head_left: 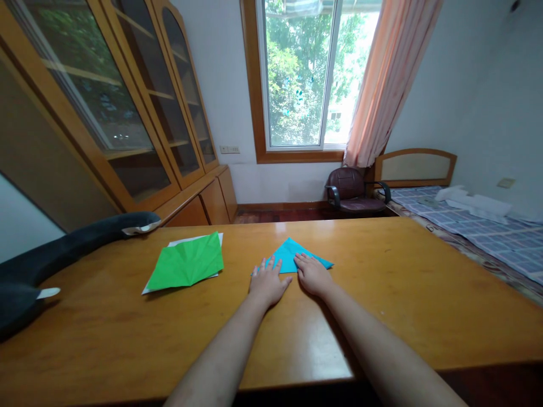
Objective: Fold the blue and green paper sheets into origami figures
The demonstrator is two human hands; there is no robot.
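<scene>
- Head cam view, looking fwd/down over a wooden table [382, 294] filling the lower half of the frame; glossy top, glare patch near bottom ctr.
- Glass-door wooden cabinet [127, 113] along upper left, low cupboards below it.
- Window [305, 73] top ctr w/ green trees outside; peach curtain [390, 79] hangs at its right side.
- Bed [487, 226] at right edge, checked cover, wooden headboard; white folded items on it, can't tell what.
- Dark plush-like object [63, 249] at left edge, lying on table's left end; exact type unclear.
- Dark red office chair [352, 189] mid-frame under window, behind table.
- Green paper [186, 264] left of ctr on table, creased, lying on a white sheet [189, 243] that peeks out at its top & lower edge.
- Blue paper [288, 254] at frame ctr, folded to a triangle, flat on table, well apart from the green one.
- Left hand [268, 281] flat, palm down, fingers spread apart, fingertips on the blue paper's left lower edge; not gripping.
- Right hand [313, 272] flat, palm down, fingers loosely together, pressing on the blue paper's lower right part; not gripping.
- Both hands just beside each other, forearms coming up from bottom edge.
</scene>
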